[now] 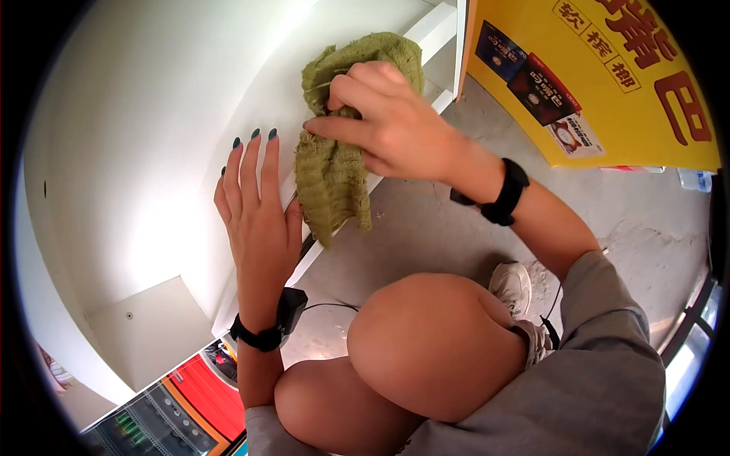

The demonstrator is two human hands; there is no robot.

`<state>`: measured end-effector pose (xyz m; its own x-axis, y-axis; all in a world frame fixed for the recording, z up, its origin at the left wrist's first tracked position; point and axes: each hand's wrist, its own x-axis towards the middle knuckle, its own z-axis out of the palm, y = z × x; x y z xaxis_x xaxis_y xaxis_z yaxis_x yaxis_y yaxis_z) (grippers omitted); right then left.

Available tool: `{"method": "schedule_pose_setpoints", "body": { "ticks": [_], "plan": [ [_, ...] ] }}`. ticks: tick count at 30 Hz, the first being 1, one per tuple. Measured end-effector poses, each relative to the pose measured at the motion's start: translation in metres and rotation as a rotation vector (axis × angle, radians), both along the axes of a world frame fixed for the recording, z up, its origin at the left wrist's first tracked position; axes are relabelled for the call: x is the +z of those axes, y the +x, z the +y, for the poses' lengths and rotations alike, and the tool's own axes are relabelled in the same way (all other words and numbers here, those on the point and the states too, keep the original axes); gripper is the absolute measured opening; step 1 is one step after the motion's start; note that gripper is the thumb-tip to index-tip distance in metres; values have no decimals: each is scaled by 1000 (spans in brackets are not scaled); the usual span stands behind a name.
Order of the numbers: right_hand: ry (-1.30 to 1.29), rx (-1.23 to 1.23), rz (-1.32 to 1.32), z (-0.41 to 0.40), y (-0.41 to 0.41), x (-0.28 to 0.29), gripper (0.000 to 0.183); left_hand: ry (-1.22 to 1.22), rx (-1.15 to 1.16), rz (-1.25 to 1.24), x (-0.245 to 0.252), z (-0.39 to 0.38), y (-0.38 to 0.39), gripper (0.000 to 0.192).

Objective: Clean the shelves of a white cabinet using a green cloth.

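A green terry cloth (333, 182) is bunched under my right hand (393, 122), which grips its middle with the index finger stretched along it. The cloth lies over the front part of a white cabinet shelf (251, 114), and its lower end hangs over the front edge. To the left of the cloth, my left hand (254, 199) rests on the white surface near that edge. Its fingers point away from me, slightly apart, and it holds nothing. Both wrists wear black straps with small devices.
A yellow printed panel (570, 102) stands at the right, past the cabinet's side. Below lie the grey concrete floor (445, 228) and a white shoe (511, 288). My bent knees (436, 342) are close to the cabinet. At lower left is a black rack (154, 422) holding small items.
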<state>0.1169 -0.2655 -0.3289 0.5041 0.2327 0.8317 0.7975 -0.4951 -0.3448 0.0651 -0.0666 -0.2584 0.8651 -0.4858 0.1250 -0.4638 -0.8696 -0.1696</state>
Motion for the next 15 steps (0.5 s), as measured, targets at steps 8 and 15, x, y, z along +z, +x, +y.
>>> {"method": "schedule_pose_setpoints", "body": {
  "ticks": [8,15],
  "plan": [
    [39,-84,54,17,-12,4,32,-132,-112,-69,-5,-11,8,82],
    [-211,134,-72,-28,15,6,45,-88,-51,-119,-16,-11,11,86]
  ]
}}
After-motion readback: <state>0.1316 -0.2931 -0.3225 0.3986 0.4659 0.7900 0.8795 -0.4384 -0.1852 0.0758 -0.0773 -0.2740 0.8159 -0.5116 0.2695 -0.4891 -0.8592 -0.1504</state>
